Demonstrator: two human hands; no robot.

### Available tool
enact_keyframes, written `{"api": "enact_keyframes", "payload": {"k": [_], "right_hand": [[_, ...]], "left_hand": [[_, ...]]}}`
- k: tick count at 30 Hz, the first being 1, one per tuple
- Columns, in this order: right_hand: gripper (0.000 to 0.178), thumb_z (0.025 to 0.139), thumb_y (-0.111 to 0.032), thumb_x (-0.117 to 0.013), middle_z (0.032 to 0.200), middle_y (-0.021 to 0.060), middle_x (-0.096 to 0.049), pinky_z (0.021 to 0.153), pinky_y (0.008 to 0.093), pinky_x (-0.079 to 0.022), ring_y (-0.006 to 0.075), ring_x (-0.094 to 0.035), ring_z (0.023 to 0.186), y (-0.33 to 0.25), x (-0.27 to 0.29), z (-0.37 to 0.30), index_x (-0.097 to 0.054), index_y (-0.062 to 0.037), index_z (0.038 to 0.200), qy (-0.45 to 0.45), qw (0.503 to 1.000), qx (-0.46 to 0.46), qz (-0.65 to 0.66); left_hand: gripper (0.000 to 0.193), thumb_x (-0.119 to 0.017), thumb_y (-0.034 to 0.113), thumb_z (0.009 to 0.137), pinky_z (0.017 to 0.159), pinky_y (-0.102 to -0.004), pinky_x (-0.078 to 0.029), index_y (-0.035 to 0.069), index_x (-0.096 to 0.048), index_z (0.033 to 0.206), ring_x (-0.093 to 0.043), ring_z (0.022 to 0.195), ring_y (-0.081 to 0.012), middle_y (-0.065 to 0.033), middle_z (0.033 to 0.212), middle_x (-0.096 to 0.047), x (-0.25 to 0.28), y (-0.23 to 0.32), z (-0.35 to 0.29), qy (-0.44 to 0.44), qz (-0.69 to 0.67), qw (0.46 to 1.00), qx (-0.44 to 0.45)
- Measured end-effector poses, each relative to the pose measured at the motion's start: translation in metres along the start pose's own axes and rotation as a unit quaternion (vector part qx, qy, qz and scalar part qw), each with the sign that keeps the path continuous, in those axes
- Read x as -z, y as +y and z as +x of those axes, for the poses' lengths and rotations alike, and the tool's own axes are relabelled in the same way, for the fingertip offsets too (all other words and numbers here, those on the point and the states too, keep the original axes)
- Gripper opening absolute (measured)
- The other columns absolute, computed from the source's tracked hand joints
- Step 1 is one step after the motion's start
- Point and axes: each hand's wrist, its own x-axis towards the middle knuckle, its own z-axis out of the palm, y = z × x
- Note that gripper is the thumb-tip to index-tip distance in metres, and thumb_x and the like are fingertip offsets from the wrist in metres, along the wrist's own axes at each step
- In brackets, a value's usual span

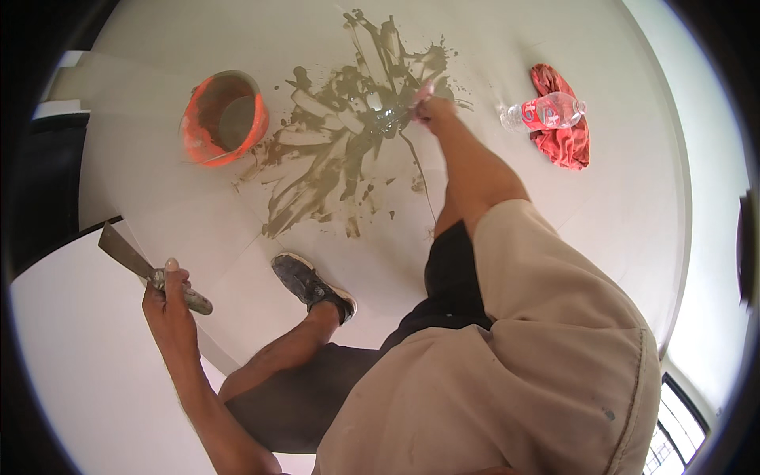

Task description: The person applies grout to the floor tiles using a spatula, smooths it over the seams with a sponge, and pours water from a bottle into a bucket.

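Observation:
My left hand is closed around the handle of a putty knife, held raised at the left with its wide metal blade pointing up and left. At the far middle, my right hand reaches down to the floor at the edge of a wet grey-green splatter. Its fingers are bent round something small and pinkish, too unclear to name. A shiny wet patch lies just left of that hand. Smears and streaks fan out from there across the pale floor.
An orange bucket, grey-smeared inside, stands left of the splatter. To the right, a clear plastic bottle with a red label lies across a crumpled red cloth. My dark shoe is planted near the smears. A white wall bounds the right side.

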Motion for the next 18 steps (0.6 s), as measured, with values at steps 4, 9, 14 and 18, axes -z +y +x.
{"api": "enact_keyframes", "payload": {"k": [4,9,14,18], "right_hand": [[0.046,0.096,-0.045,-0.058,0.089,0.0154,-0.071,0.071,0.0389,-0.055,0.0257,-0.070,0.078,0.000,0.071,0.010,-0.072,-0.0008,0.097,0.155,0.957,0.045,-0.239],[0.049,0.095,-0.046,-0.055,0.123,0.0188,-0.069,0.101,0.0433,-0.047,0.0341,-0.064,0.118,0.043,0.134,0.043,-0.072,-0.0067,0.118,0.314,0.913,0.053,-0.253],[0.036,0.096,-0.034,-0.056,0.123,0.0167,-0.069,0.100,0.0416,-0.049,0.0334,-0.065,0.116,0.022,0.037,0.036,-0.073,-0.0083,0.116,0.216,0.874,0.288,-0.327],[0.028,0.092,-0.024,-0.061,0.113,0.0172,-0.070,0.094,0.0454,-0.051,0.0363,-0.065,0.109,-0.007,0.057,0.079,-0.073,-0.0119,0.115,0.176,0.869,0.359,-0.291]], "left_hand": [[0.043,-0.063,0.038,0.099,0.076,-0.0307,-0.045,-0.004,-0.064,0.092,-0.056,0.078,-0.0180,-0.0074,0.082,-0.060,0.044,-0.054,0.003,0.026,-0.038,0.998,0.053],[0.045,-0.062,0.041,0.100,0.071,-0.0313,-0.043,-0.002,-0.061,0.090,-0.051,0.076,-0.0161,-0.0051,0.081,-0.054,0.053,-0.102,0.004,0.112,-0.008,0.988,0.109],[0.048,-0.059,0.045,0.101,0.072,-0.0329,-0.043,-0.001,-0.060,0.090,-0.051,0.074,-0.0170,-0.0057,0.080,-0.053,0.050,-0.102,0.015,0.097,0.059,0.969,0.221],[0.047,-0.058,0.045,0.101,0.073,-0.0334,-0.044,-0.001,-0.060,0.089,-0.051,0.074,-0.0172,-0.0058,0.078,-0.053,0.024,-0.093,0.032,0.052,0.061,0.968,0.239]]}}
